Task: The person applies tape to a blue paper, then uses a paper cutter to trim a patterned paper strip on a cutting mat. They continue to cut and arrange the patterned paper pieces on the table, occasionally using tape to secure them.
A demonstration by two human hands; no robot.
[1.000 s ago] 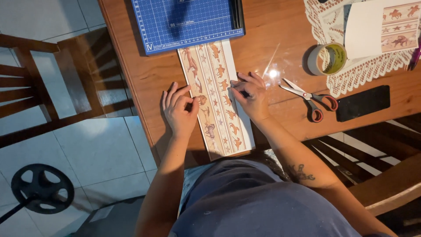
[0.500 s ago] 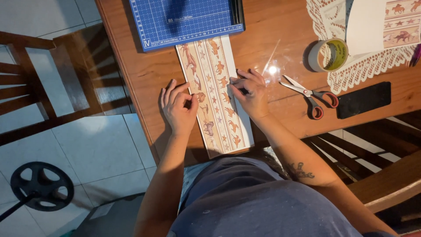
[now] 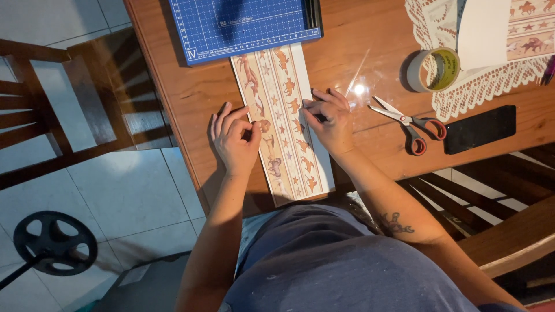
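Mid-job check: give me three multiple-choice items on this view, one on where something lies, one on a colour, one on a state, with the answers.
1. Where do the scissors lie?
A. On the blue cutting mat
B. On the table right of the right hand
C. On the floor

2. What colour is the cutting mat?
A. Blue
B. Green
C. Black

3. How does the left hand stand?
A. Lifted off the table
B. Gripping the tape roll
C. Resting at the left edge of the patterned paper strip

Answers:
1 B, they lie on the wooden table beside the right hand.
2 A, its gridded face is blue.
3 C, its fingers touch the patterned paper strip, while the tape roll sits apart, untouched.
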